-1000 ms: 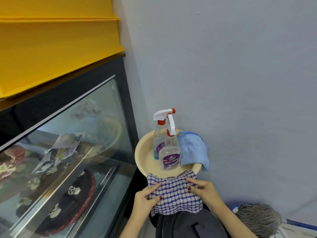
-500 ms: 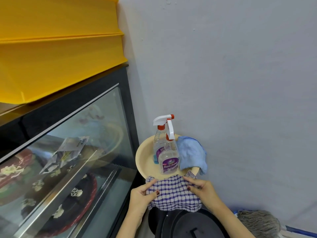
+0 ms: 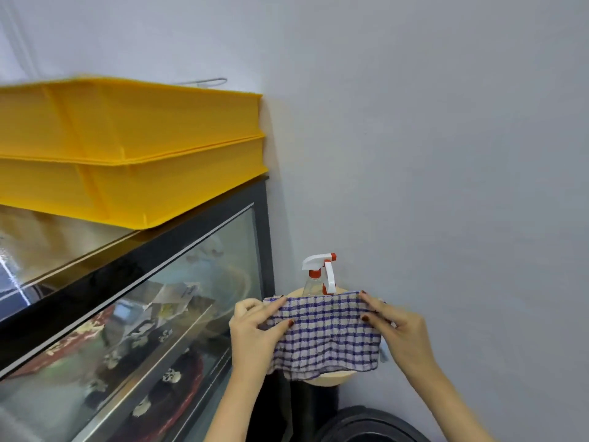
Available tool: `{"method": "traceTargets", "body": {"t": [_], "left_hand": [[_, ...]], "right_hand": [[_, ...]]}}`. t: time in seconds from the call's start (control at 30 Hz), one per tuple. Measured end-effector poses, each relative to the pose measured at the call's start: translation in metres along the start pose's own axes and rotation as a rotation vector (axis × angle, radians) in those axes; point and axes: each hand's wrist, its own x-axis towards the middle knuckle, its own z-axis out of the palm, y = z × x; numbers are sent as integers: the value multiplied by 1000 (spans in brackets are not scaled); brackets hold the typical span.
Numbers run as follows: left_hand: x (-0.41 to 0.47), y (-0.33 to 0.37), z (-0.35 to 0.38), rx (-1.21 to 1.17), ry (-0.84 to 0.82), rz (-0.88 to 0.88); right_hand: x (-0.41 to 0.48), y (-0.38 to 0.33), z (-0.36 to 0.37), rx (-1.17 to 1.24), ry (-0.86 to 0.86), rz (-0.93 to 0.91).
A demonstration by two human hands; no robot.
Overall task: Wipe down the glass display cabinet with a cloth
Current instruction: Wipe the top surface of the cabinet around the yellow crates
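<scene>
Lower centre: left hand [image 3: 251,333] and right hand [image 3: 398,333] pinch the checked cloth [image 3: 328,336] by its top corners; glass display cabinet [image 3: 153,314] at left; spray bottle [image 3: 318,275] behind.

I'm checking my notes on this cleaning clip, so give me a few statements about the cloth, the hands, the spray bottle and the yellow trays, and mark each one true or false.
1. The left hand and the right hand both pinch the checked cloth. True.
2. Two yellow trays are stacked on top of the display cabinet. True.
3. The checked cloth is pressed against the cabinet's glass. False: it is held up in the air, to one side of the cabinet.
4. The right hand grips a spray bottle. False: the bottle stands behind the cloth, untouched.
</scene>
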Motion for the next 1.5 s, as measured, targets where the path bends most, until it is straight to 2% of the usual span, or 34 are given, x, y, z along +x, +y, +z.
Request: {"method": "traceTargets", "body": {"t": [0.17, 0.27, 0.67, 0.97, 1.17, 1.3, 1.5], "left_hand": [[-6, 43, -36, 30, 96, 62], [-12, 76, -65, 55, 109, 109], [-39, 170, -213, -204, 207, 318], [-69, 187, -349, -190, 241, 379], [-75, 178, -393, -115, 268, 453], [-67, 162, -404, -17, 350, 479], [-60, 145, -422, 235, 507, 492]], "right_hand": [[1, -42, 1, -75, 64, -175], [1, -82, 1, -32, 110, -241], [-43, -240, 35, 81, 190, -467], [-97, -327, 108, 360, 16, -450], [-105, -355, 145, 468, -67, -424], [-94, -355, 168, 470, -137, -385], [-83, -356, 200, 331, -182, -416]]}}
